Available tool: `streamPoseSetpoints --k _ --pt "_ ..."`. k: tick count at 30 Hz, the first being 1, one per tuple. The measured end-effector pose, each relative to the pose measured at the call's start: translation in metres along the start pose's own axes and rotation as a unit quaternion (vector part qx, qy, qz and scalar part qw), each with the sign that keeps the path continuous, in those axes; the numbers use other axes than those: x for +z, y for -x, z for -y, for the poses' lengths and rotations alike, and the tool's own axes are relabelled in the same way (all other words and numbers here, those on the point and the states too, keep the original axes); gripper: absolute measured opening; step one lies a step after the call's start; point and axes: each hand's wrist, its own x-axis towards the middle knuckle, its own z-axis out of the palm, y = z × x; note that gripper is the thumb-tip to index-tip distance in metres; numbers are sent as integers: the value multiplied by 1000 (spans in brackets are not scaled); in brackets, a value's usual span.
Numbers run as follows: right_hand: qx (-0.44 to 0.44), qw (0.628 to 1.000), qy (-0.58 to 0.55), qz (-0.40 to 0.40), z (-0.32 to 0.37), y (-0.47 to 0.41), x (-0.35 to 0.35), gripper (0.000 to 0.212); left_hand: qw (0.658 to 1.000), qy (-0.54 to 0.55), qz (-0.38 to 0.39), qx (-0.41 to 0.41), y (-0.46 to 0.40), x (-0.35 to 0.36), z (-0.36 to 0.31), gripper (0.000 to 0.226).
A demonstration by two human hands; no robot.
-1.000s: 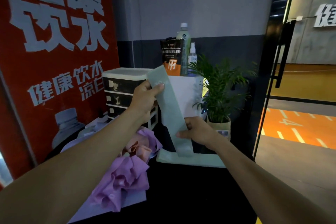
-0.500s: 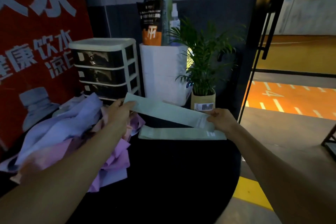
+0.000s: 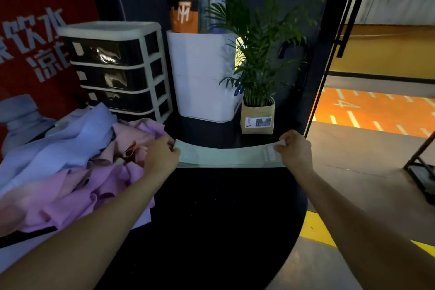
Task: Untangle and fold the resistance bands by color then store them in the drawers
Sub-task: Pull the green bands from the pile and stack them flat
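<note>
A: Which step is this?

B: Stacking by color, I'd say. The left hand (image 3: 162, 155) and right hand (image 3: 295, 150) each pinch one end of a flat green band (image 3: 226, 155), stretched level across the middle of the frame. It lies on or just over another green band beneath; a second edge shows along the bottom. Both sit at the far rim of the black worktop (image 3: 223, 219).

A: Fingers?

B: Curled on the band ends, thumb against the top on the right. On the left the fingertips are partly hidden, but they grip the end.

A: What's left?

B: Plenty. The tangled pile of purple, pink and blue bands (image 3: 77, 165) fills the left of the frame, touching the left hand. The drawer unit (image 3: 117, 66), upper left, has all its drawers closed.

A: The next move?

B: Probably letting go with the edges squared, then folding or fetching another band. Stretchy material may creep when released.
</note>
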Motion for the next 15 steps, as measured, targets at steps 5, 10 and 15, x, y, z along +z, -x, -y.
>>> streamPoseSetpoints --k 5,10,15 --pt "-21 999 43 0 -3 3 7 29 999 -32 32 0 -1 4 12 7" --pt "-51 995 84 -6 -4 8 11 38 998 -47 41 29 4 6 16 21" --pt "-136 984 112 -22 9 33 30 38 995 -44 16 86 19 4 19 36"
